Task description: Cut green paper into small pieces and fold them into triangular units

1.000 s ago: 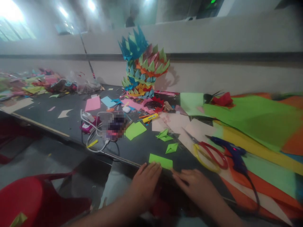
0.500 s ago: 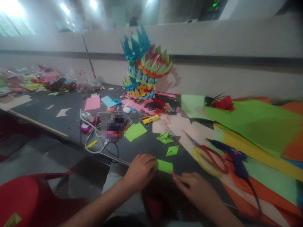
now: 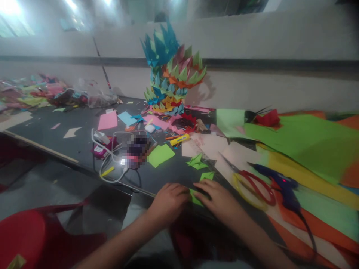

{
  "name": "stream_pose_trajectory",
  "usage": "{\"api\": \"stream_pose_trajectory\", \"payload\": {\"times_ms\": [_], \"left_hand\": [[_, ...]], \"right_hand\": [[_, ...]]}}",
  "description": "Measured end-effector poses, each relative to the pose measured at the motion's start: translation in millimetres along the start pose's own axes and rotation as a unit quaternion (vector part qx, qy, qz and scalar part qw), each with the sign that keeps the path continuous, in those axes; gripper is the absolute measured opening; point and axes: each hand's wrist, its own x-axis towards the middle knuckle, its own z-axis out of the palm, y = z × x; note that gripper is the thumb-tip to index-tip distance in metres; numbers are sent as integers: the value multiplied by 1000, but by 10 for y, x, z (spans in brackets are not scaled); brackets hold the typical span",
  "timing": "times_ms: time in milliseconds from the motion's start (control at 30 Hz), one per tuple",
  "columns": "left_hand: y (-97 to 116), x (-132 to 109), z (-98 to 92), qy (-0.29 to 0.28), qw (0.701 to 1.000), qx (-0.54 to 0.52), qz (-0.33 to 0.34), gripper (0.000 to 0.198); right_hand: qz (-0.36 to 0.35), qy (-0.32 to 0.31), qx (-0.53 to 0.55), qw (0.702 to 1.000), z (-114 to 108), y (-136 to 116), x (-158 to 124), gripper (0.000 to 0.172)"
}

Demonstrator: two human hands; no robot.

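At the table's near edge lies a small folded piece of green paper (image 3: 196, 198), mostly covered by my hands. My left hand (image 3: 171, 201) presses on its left end with the fingers bent and close together, the thumb out of sight. Over the right part of the paper is my right hand (image 3: 218, 198), thumb and fingers stretched and apart; whether it touches the paper is hard to make out. Just beyond are folded green pieces: a pointed one (image 3: 197, 161) and a smaller one (image 3: 207, 175), partly covered by my right hand.
Scissors (image 3: 252, 190) with red and yellow handles and a blue glue gun (image 3: 283, 183) lie at right on coloured sheets (image 3: 308, 145). A folded-paper sculpture (image 3: 168, 82) stands by the wall. Left are a cabled device (image 3: 137, 151) and a red chair (image 3: 25, 235).
My right hand has moved up and left, from the paper's right corner to over it, covering more of it. My left hand stays at the left end. The view has shifted slightly.
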Motion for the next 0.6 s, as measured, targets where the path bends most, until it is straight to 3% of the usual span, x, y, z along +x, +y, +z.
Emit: {"api": "stream_pose_trajectory", "payload": {"times_ms": [100, 200, 300, 400, 500, 600], "left_hand": [[-12, -6, -4, 12, 1000, -11, -4, 22], [-104, -11, -79, 67, 997, -15, -40, 22], [-349, -8, -271, 161, 980, 13, -113, 21], [-703, 6, -531, 253, 937, 94, -224, 27], [-1019, 38, -734, 248, 896, 171, -327, 40], [-1205, 86, -808, 192, 883, 203, -378, 52]], "right_hand": [[-3, -27, 8, 1000, 35, -30, 79, 22], [5, -23, 22, 999, 53, -46, 87, 21], [12, -10, 32, 999, 76, -40, 61, 20], [14, -7, 35, 999, 105, -31, 42, 19], [20, -10, 36, 999, 127, -27, 38, 18], [26, -7, 39, 999, 142, -24, 38, 18]]}}
